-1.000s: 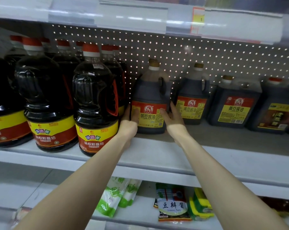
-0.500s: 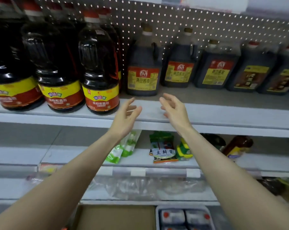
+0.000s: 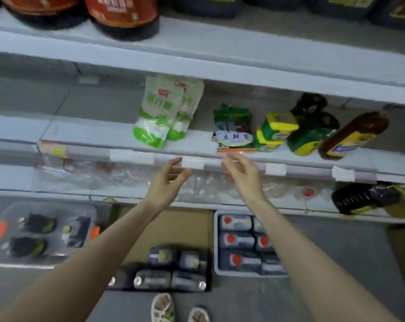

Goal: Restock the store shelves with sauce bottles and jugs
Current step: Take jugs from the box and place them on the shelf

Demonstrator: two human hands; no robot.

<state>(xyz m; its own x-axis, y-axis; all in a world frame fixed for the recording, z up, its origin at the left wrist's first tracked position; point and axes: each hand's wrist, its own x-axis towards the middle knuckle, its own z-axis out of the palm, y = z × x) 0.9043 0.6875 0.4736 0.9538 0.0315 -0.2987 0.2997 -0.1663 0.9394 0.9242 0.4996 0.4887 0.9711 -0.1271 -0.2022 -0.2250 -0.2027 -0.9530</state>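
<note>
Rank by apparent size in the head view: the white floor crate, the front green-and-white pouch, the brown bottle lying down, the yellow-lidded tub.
1. white floor crate
2. front green-and-white pouch and brown bottle: they look alike, so unranked
3. yellow-lidded tub

On the top shelf [image 3: 220, 54], bases of two big dark bottles [image 3: 122, 17] with red labels, upright near the front edge, and shelf jugs [image 3: 206, 6], dark, further back to the right. Down on the floor, a cardboard box [image 3: 185, 228] part-filled with dark pale-capped jugs [image 3: 169, 270]. Just right of it, a grey crate [image 3: 216, 249] packed with seemingly upright red-capped jugs [image 3: 236, 240], blurred.
</note>
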